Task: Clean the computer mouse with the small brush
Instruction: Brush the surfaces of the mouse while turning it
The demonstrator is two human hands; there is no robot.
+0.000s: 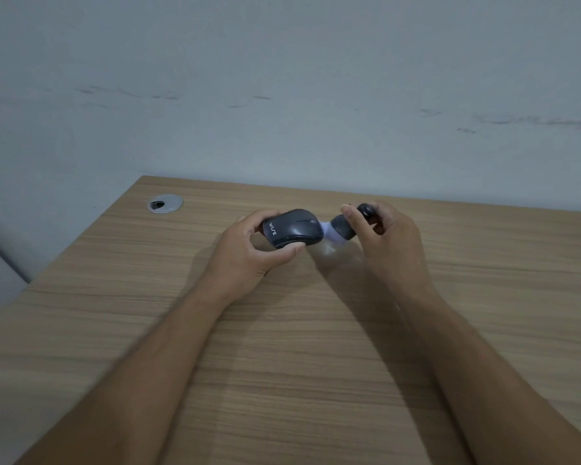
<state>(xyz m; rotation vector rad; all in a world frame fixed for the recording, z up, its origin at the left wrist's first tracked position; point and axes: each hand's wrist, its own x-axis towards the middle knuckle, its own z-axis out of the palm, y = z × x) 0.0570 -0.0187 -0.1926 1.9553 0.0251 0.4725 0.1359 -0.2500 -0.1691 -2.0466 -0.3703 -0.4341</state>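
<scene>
I'm mid-brushing: my left hand (249,253) grips the dark grey plastic computer mouse (292,232) above the wood-grain worktop (282,347), my right hand (388,236) clasps the small dark-handled, white-bristled brush (341,231) at its front (bristles touching), next sweeping along the buttons.

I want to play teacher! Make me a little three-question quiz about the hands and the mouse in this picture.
1. True or false: the mouse lies flat on the desk.
2. Which hand holds the small brush? A) left B) right
3. Fill in: the white bristles touch the mouse's ____ end, the one by the scroll wheel.

Key:
1. False; the left hand holds it up off the desk.
2. B, the right hand.
3. Front.
</scene>
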